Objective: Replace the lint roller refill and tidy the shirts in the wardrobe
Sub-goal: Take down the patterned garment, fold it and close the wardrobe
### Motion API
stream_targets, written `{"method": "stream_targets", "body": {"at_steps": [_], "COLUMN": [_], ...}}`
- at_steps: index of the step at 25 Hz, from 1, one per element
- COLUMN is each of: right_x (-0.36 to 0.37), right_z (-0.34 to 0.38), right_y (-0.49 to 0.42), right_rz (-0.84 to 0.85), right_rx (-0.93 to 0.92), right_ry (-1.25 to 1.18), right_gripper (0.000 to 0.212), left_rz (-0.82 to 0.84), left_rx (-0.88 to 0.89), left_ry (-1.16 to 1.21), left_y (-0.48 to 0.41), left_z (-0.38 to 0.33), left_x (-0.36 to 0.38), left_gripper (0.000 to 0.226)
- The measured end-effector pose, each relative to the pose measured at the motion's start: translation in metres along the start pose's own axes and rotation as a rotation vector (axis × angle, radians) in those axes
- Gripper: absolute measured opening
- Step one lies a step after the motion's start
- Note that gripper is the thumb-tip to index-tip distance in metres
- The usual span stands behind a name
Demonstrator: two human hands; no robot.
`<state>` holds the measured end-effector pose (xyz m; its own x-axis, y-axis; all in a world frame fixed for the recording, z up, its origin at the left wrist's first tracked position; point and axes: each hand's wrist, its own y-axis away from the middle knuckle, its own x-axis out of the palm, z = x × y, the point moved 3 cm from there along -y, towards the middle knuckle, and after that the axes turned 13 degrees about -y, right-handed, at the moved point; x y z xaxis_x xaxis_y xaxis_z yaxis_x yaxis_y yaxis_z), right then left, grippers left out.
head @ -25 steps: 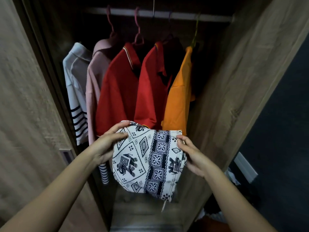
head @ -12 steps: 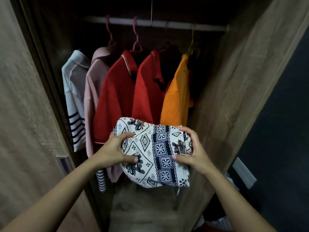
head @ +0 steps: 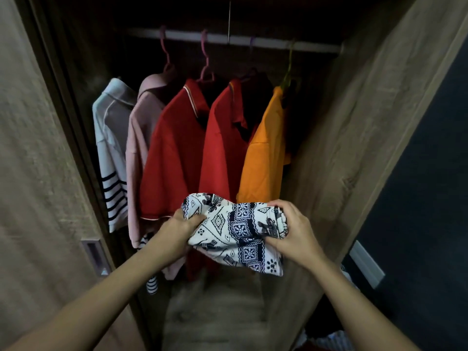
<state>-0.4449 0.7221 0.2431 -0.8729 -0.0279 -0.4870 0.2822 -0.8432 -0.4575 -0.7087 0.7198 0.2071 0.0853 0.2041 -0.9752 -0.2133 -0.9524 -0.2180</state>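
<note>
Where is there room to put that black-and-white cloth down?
The wooden wardrobe floor under the hanging shirts looks bare. A dark gap lies between the orange shirt and the right wall. On the rail the shirts hang crowded together.

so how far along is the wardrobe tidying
Looks done: five shirts hang on the rail: a white striped shirt, a pink shirt, a trimmed red polo shirt, a second red polo shirt and an orange shirt.
In hand: the left grip and right grip hold a bunched black-and-white patterned garment.
Left: putting it away. No lint roller is in view, so the refill can't be judged.
</note>
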Motion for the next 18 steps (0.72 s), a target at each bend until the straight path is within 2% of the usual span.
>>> {"method": "stream_targets", "body": {"at_steps": [1,2,4,6,8,10,11,13,15,16,17,18], "right_x": [-0.004,-0.009,-0.016,-0.019,-0.020,-0.017,-0.015,-0.008,-0.001,0.002,0.005,0.006], "right_z": [0.003,0.004,0.003,0.000,-0.001,-0.007,-0.010,-0.020,-0.033,-0.037,-0.041,-0.042], "right_y": [0.000,-0.001,-0.001,-0.002,-0.002,-0.005,-0.005,-0.004,-0.003,-0.002,0.000,0.002], "right_rz": [-0.031,-0.068,-0.150,-0.226,-0.247,-0.158,-0.116,-0.091,-0.067,-0.052,-0.049,-0.064], "right_rx": [0.006,0.042,0.146,0.188,0.278,0.459,0.559,0.699,0.791,0.831,0.854,0.850], "right_ry": [0.040,0.099,0.127,-0.088,-0.281,-0.385,-0.430,-0.556,-0.721,-0.806,-0.853,-0.875], "right_gripper": [0.065,0.070,0.082,0.080,0.073,0.071,0.071,0.089,0.109,0.113,0.106,0.086], "left_rz": [-0.041,-0.055,0.015,0.052,0.039,-0.030,-0.054,-0.054,-0.015,-0.012,-0.013,-0.004], "left_rx": [-0.010,-0.033,-0.101,-0.122,-0.182,-0.318,-0.404,-0.533,-0.570,-0.585,-0.605,-0.622], "left_ry": [0.060,0.088,0.171,0.565,0.995,1.223,1.299,1.422,1.534,1.583,1.600,1.599], "left_y": [-0.002,-0.004,-0.007,-0.009,-0.009,-0.011,-0.010,-0.009,-0.010,-0.010,-0.010,-0.010], "left_z": [0.003,0.006,0.013,0.015,0.012,0.009,0.006,0.001,-0.002,-0.003,-0.002,-0.004], "left_x": [-0.004,-0.013,-0.026,-0.036,-0.038,-0.028,-0.023,-0.014,-0.009,-0.008,-0.007,-0.008], "left_gripper": [0.063,0.065,0.062,0.042,0.045,0.053,0.051,0.038,0.030,0.026,0.024,0.022]}}
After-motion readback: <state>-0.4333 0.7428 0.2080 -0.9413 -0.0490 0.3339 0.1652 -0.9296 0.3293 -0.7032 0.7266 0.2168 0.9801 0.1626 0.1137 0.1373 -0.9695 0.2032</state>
